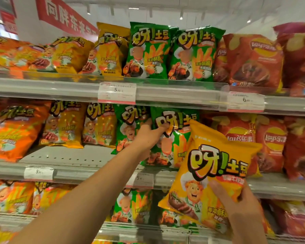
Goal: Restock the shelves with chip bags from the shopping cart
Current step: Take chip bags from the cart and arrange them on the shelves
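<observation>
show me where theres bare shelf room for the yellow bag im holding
One bare patch: the middle shelf floor in front of the yellow bags, between the orange bags and the green bag your left hand grips. The top shelf and the red bags are packed tight.

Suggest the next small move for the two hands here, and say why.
Probably the left hand should let go of the green bag it grips on the middle shelf, so the right hand can carry its yellow bag left to the open shelf floor before the matching yellow bags.
</observation>
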Available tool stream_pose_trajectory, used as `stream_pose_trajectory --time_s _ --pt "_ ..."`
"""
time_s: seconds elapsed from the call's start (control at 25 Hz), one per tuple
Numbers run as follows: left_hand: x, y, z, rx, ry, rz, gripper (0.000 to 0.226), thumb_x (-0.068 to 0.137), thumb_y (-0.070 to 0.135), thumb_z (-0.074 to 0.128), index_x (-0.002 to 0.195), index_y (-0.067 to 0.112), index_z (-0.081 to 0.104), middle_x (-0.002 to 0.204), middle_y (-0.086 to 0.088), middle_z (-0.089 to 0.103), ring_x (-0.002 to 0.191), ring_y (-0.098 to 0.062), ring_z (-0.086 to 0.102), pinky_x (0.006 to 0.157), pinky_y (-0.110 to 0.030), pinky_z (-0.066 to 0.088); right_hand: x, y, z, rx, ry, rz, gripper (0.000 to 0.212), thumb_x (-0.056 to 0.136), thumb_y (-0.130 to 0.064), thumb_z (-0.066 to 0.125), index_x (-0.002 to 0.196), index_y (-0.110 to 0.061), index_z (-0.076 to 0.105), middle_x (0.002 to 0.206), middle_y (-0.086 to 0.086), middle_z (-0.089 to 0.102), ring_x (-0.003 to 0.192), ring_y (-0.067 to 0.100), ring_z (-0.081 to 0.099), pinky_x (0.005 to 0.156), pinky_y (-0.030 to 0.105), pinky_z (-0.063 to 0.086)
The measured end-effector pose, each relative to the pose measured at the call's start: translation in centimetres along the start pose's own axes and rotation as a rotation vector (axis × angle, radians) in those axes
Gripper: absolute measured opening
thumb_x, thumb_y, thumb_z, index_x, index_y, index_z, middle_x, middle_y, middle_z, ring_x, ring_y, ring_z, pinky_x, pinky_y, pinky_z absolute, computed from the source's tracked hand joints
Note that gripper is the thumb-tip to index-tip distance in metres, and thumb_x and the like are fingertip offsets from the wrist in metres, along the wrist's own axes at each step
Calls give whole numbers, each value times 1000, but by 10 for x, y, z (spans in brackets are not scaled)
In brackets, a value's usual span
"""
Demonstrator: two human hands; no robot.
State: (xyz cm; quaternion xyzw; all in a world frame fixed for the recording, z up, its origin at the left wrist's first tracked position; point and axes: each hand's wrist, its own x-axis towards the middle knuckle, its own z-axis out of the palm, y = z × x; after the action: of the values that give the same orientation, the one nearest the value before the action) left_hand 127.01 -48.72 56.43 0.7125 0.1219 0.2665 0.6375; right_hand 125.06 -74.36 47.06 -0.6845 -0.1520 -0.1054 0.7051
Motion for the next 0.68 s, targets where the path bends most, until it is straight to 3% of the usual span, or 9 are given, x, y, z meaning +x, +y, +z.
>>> stream_pose_trajectory --time_s 0.12,0.24,0.32,0.36,0.44,0.52,0.68 --pt "1 -6 10 90 38 -90 47 95 44 65 128 11 55 69 -4 62 60 -14 59 58 -23 39 -1 4 -5 -39 9 -17 27 73 -31 83 96 -29 67 79 -20 74 70 -7 67 60 19 46" --pt "-2 -6 11 121 49 -108 63 94 55 62 133 6 54 75 -6 65 74 -15 61 73 -30 39 -3 5 -5 -52 -3 -14 33 65 -47 78 95 -36 68 81 -22 74 74 -7 67 59 18 47" --pt "-9 -14 10 113 -6 -50 73 90 63 62 140 12 48 111 -7 68 100 -19 64 88 -33 40 -4 4 -4 -20 -18 -20 33 65 -48 78 96 -41 70 85 -18 76 76 -4 69 58 14 52" --pt "-14 -19 8 172 -48 -15 80 87 65 64 146 15 41 131 -6 60 117 -23 58 94 -36 42 -4 4 -5 -7 -30 -23 31 67 -47 78 96 -45 69 87 -17 77 77 -3 70 59 11 52" --pt "-18 -26 4 370 -107 35 88 86 61 69 152 19 29 146 -6 41 134 -27 43 103 -41 42 -4 6 -7 9 -53 -30 31 72 -47 81 100 -48 68 92 -14 77 81 0 72 61 16 54" --pt "-20 -26 2 421 -83 91 86 85 57 72 152 22 31 144 -7 40 136 -27 39 107 -42 41 -5 6 -7 6 -87 -36 38 75 -52 84 109 -45 67 100 -12 77 89 3 73 71 25 56" --pt "-27 -26 3 447 -56 158 82 87 62 65 150 22 31 140 -6 38 136 -26 39 105 -37 38 -7 0 1 35 -119 -48 44 73 -58 83 112 -47 66 104 -14 77 92 3 73 70 22 58"
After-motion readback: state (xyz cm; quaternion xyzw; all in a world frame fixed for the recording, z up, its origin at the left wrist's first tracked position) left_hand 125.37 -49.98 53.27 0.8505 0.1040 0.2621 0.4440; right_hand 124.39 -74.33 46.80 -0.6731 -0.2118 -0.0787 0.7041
